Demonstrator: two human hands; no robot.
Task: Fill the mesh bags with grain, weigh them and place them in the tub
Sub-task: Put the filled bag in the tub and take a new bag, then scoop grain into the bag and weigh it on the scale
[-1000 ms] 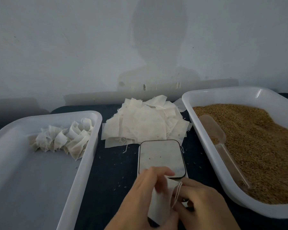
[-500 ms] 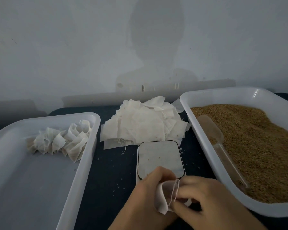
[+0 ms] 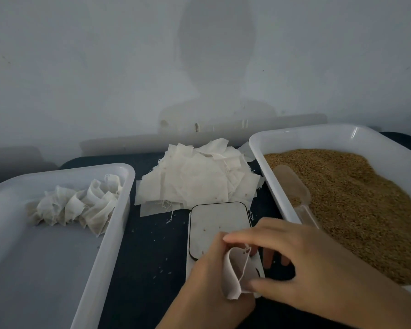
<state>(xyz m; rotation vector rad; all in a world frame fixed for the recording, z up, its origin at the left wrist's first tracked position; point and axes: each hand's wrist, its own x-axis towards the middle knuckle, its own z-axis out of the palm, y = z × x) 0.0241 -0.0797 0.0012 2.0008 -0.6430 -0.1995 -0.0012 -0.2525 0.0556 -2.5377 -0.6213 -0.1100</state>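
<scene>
Head view, from left to right: a white tub [image 3: 119,224] sits along the table's left edge, with filled bags [image 3: 76,207] bunched at its far end, likely kept there so finished ones stay clear of the work. At the middle of the table's far edge lies a loose pile of empty bags [image 3: 195,179], within reach, and just in front of it a small scale [image 3: 214,222]. Over the scale's near end the left hand [image 3: 207,276] pinches one mesh bag [image 3: 235,274], while the right hand [image 3: 301,264] spreads its fingers at the rim, seemingly to open the mouth for filling. The bag's long axis runs roughly upright, mouth tilted up and toward the right. Along the right edge, a second tub [image 3: 271,176] holds the grain [image 3: 356,200], with a scoop [image 3: 292,186] resting in it, handle toward the person.
</scene>
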